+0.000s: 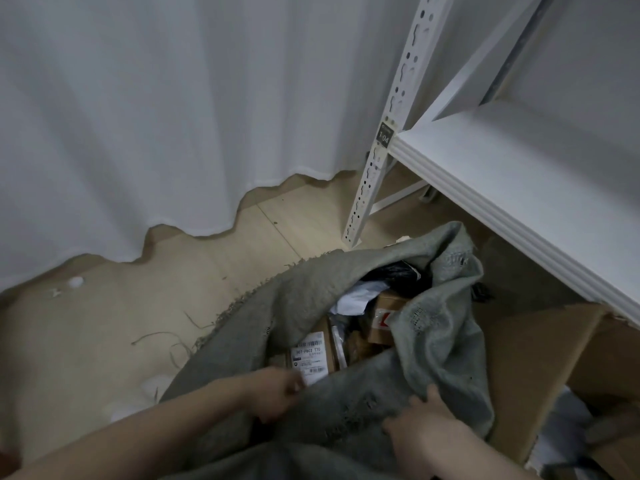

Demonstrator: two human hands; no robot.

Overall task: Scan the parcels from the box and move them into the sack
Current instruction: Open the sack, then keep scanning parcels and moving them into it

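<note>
Sack [311, 306] mouth is what I'm holding, left hand [273, 393] and right hand [420, 422] each pinching the near rim. Parcels [311, 355] sit inside already. Best to pull the rim wide and low, I reckon.

Dim, flat indoor light, cool grey cast overall; no visible lamp or window. Brightest area is the white pleated curtain [145, 109] upper left, softly lit, its folds showing as faint grey bands. The white metal shelf board [512, 188] throws a broad soft shadow over the beige floor [104, 323] and the brown cardboard box [540, 368] beneath it. Interior of the grey woven sack [311, 306] is murky; only a white shipping label [311, 358] reads clearly. No glare. Left hand [277, 393] motion-blurred, right hand [422, 424] slightly soft. Wide-angle bending of shelf lines; corners darken.
</note>
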